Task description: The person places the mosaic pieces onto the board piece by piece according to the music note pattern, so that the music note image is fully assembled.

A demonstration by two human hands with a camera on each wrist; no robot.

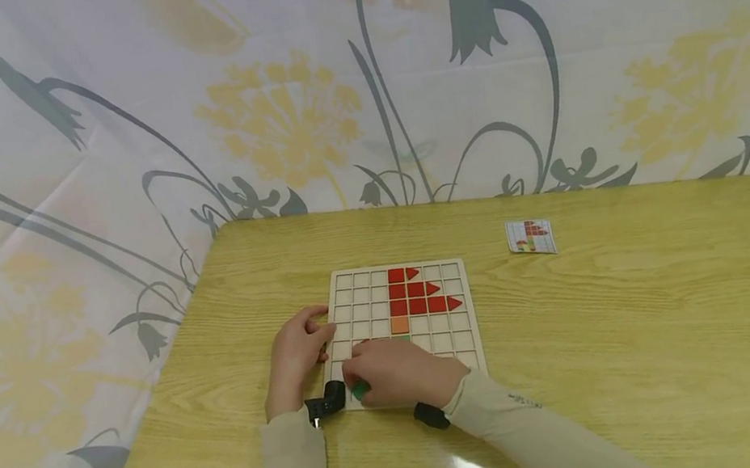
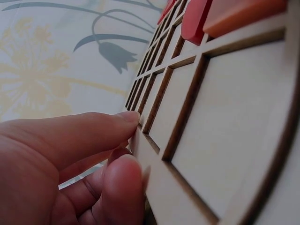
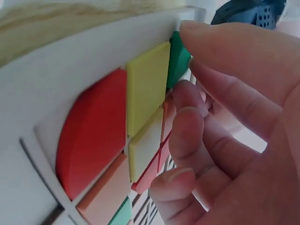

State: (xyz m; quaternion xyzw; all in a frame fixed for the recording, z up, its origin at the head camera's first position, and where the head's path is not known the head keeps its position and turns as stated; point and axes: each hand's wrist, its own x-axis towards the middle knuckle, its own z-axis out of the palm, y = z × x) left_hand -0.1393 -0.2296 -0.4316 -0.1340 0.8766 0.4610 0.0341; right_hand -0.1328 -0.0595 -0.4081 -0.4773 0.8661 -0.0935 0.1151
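Observation:
A wooden grid board [image 1: 475, 324] lies on the table. My left hand [image 1: 295, 357] holds its left edge, with the fingertips [image 2: 127, 116] against the rim in the left wrist view. My right hand [image 1: 400, 369] reaches over the board's near-left corner. There its thumb and a finger pinch a green piece [image 3: 177, 58], which sits at the board's corner. Beside that piece are a yellow square [image 3: 147, 86] and a red round-edged piece [image 3: 96, 133]. Red squares and triangles [image 1: 417, 289] fill part of the far rows, above an orange square [image 1: 400, 325]. My right hand hides part of the near rows.
A small picture card [image 1: 531, 237] with a coloured grid pattern lies to the right, beyond the board. The wood-grain table [image 1: 654, 321] extends right, and a flower-printed cloth [image 1: 355, 106] hangs behind it and to the left. Dark devices sit at both wrists.

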